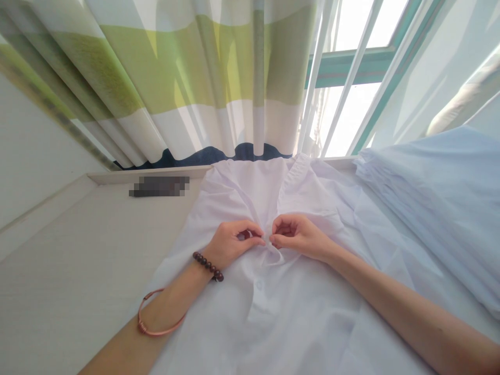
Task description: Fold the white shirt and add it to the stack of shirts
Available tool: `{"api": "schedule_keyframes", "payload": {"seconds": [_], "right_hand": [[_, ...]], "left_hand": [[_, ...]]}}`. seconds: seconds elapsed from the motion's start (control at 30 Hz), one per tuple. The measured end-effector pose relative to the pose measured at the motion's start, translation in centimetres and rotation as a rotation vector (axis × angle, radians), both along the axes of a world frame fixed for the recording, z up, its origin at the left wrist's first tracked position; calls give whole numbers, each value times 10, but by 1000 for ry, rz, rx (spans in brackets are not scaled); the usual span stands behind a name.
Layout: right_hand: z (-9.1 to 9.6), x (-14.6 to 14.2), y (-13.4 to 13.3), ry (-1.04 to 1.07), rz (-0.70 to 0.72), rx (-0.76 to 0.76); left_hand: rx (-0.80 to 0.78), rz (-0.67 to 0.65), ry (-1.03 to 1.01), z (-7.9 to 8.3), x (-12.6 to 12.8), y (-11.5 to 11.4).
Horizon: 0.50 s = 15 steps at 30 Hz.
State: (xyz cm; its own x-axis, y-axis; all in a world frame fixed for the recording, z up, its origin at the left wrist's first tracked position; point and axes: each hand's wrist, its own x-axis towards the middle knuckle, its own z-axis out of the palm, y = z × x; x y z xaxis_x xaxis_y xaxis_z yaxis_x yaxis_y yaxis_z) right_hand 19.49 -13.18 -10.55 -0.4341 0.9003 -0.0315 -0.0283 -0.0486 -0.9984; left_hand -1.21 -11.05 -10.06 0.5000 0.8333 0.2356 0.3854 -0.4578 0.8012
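Note:
A white button-up shirt [297, 307] lies spread on a pale tabletop, collar [299, 166] toward the window. My left hand [233, 242] and my right hand [297, 235] meet at the shirt's front placket, each pinching the fabric edge, fingertips almost touching. A small fold of cloth bulges just below the fingers. One white button [258, 285] shows lower on the placket. A dark bead bracelet [208, 265] and a copper bangle [156, 315] sit on my left wrist and forearm.
A stack of folded pale-blue and white garments [437, 208] sits at the right, touching the shirt. The light wooden table [78, 260] stretches left. A blurred dark object [159, 186] lies near the back edge. Green-striped curtains [175, 78] and a window stand behind.

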Motion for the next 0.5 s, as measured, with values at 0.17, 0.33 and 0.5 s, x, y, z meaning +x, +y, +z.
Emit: {"api": "schedule_keyframes", "payload": {"seconds": [0.17,0.33,0.5], "right_hand": [[3,-1,-1,-4,-4,-27],[3,-1,-1,-6,-3,-29],[1,-1,-1,-14,0,-15]], "left_hand": [[29,13,12,1,1,-1],[83,18,4,-1,1,-1],[139,11,11,-2,0,-1]]}}
